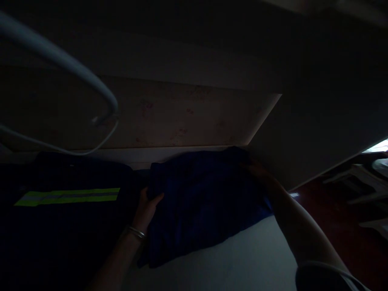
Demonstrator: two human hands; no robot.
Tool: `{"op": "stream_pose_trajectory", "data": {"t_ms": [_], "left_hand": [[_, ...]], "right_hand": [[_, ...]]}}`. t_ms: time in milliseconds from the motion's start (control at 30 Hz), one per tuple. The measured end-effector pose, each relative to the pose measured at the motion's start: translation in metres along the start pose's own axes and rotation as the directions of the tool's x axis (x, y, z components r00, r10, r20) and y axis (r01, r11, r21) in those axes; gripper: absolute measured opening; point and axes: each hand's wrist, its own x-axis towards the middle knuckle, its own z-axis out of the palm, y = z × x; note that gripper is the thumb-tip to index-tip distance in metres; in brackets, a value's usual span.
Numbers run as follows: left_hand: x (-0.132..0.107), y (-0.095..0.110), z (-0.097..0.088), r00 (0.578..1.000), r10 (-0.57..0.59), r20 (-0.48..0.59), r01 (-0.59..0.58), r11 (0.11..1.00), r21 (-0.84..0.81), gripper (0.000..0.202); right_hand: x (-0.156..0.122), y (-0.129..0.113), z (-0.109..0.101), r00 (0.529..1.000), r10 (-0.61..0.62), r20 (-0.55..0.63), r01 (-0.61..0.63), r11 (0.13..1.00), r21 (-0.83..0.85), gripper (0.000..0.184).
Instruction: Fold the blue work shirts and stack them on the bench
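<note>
Apart, thumb-out left hand [148,209] and right hand [258,171] at opposite ends of blue cloth [203,202], grips unclear.

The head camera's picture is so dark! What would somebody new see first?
Probably the bright yellow-green stripe with its grey band, glowing on a dark garment at the lower left. Next might be the pale curved tube sweeping in from the upper left. Then, below the middle, there's dark blue cloth, with the left hand at its near-left edge and the right hand at its right end.
</note>
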Motion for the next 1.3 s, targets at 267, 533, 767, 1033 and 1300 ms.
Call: {"op": "stream_pose_trajectory", "data": {"t_ms": [267,533,767,1033,1300], "left_hand": [[0.005,0.003,0.056,0.969,0.097,0.226,-0.091,0.995,-0.036,0.048],[0.021,-0.012,0.046,0.903,0.278,0.329,-0.373,0.887,0.273,0.057],[0.073,0.047,0.083,0.661,0.568,0.491,-0.731,0.336,0.594,0.045],[0.110,0.021,0.100,0.646,0.414,0.641,-0.747,0.167,0.644,0.024],[0.115,0.049,0.079,0.625,0.557,0.547,-0.714,0.123,0.690,0.026]], "right_hand": [[0.001,-0.001,-0.055,0.937,-0.237,-0.255,0.052,0.819,-0.572,0.066],[-0.025,-0.044,0.014,0.807,-0.582,-0.103,0.192,0.422,-0.886,0.046],[0.017,-0.038,0.027,0.976,-0.214,0.031,0.121,0.427,-0.896,0.049],[0.030,-0.008,0.031,0.998,-0.017,0.062,0.064,0.425,-0.903,0.037],[0.032,-0.023,0.012,0.959,-0.176,-0.222,-0.093,0.544,-0.834,0.054]]}}
